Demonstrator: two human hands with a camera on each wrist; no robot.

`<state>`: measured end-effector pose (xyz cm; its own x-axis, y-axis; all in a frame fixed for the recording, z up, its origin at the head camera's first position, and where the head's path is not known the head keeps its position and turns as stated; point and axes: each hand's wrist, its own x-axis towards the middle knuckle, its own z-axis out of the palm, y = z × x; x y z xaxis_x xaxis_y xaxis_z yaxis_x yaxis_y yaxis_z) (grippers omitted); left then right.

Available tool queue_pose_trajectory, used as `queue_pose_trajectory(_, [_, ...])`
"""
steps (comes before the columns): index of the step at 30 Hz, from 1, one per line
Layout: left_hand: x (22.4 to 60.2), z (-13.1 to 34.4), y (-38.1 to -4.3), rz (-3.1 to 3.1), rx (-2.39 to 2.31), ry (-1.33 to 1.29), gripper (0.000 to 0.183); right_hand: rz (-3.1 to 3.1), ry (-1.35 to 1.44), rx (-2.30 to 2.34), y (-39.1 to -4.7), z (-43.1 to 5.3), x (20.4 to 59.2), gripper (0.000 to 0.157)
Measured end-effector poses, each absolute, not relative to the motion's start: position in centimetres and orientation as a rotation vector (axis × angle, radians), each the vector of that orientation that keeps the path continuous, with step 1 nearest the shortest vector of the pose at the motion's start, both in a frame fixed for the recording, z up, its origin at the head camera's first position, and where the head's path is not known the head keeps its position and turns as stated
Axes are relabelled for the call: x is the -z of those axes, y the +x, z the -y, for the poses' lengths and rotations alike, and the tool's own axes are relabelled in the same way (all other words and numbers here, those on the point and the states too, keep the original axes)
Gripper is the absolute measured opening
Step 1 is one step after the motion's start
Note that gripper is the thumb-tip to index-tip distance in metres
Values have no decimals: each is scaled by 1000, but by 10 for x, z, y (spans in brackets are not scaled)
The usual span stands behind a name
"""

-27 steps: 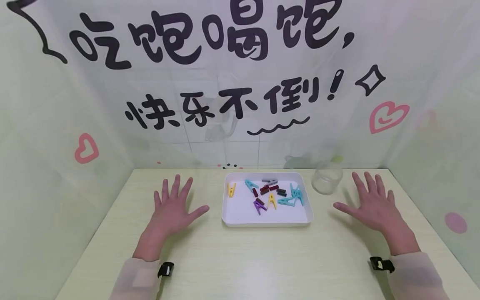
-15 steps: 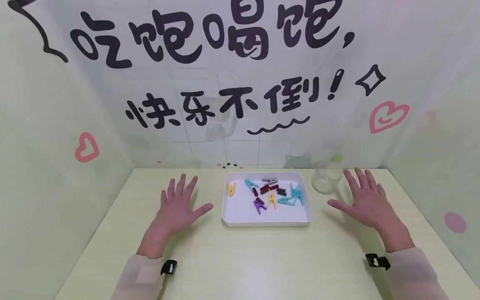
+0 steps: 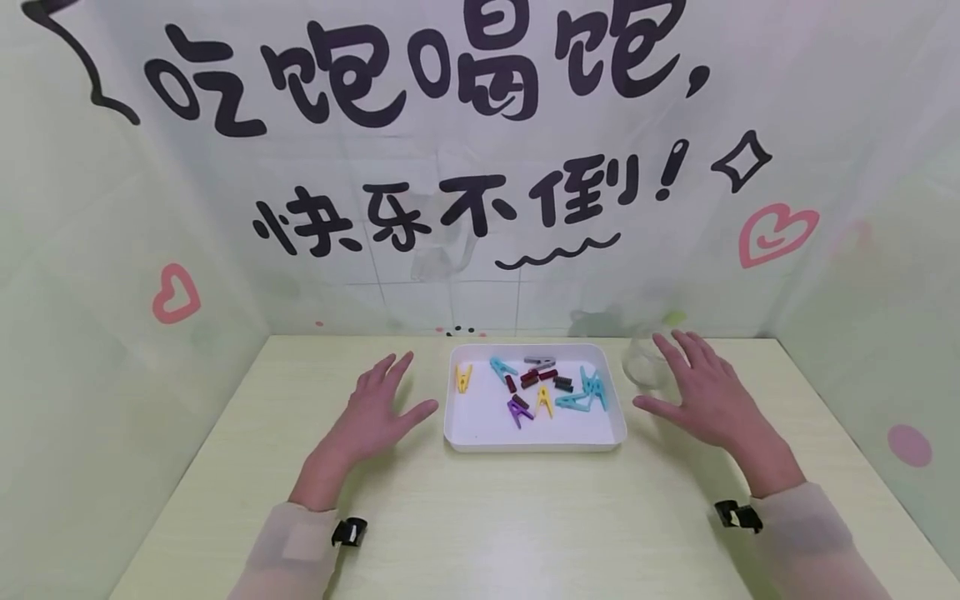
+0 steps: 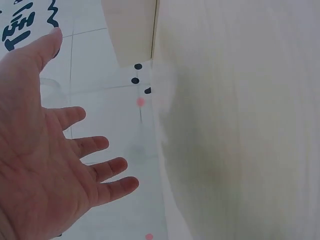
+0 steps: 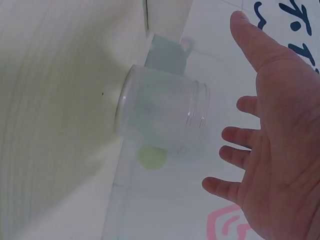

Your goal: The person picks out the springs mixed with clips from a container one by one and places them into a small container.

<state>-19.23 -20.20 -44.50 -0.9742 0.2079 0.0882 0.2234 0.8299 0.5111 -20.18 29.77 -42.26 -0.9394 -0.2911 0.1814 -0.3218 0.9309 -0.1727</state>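
A white tray point(image 3: 480, 429) in the middle of the table bears several clothespins: yellow ones point(image 3: 543, 402), blue ones point(image 3: 573, 403), a purple one point(image 3: 517, 413) and a grey one point(image 3: 539, 362). Small dark red and dark green pieces point(image 3: 529, 379) lie among them. My left hand point(image 3: 375, 421) hovers left of the tray, fingers spread, holding nothing. On the other side, my right hand point(image 3: 708, 400) is also spread and empty, in front of a clear jar point(image 3: 641, 362). In the right wrist view the jar point(image 5: 160, 107) stands upright on the table, apart from the fingertips.
The pale wooden table point(image 3: 480, 525) ends at a back wall point(image 3: 337, 308) hung with a printed sheet. More printed sheet flanks the table at left and right. A black band point(image 3: 349, 532) shows at each wrist.
Both hands have moved inward, toward the tray, from either side. The right hand now overlaps part of the jar in the head view. Tray, clothespins and jar have stayed put.
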Motion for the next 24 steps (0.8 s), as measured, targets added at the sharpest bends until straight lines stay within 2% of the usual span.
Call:
queue_pose_trajectory(10, [449,193,-197,2993,1114,-407,96,2867,654,-418,-213,-274,424,96])
queue_pose_trajectory(24, [453,182,-196,2963,1344,-481,82,2901,821,-424,-230,-242,424,75])
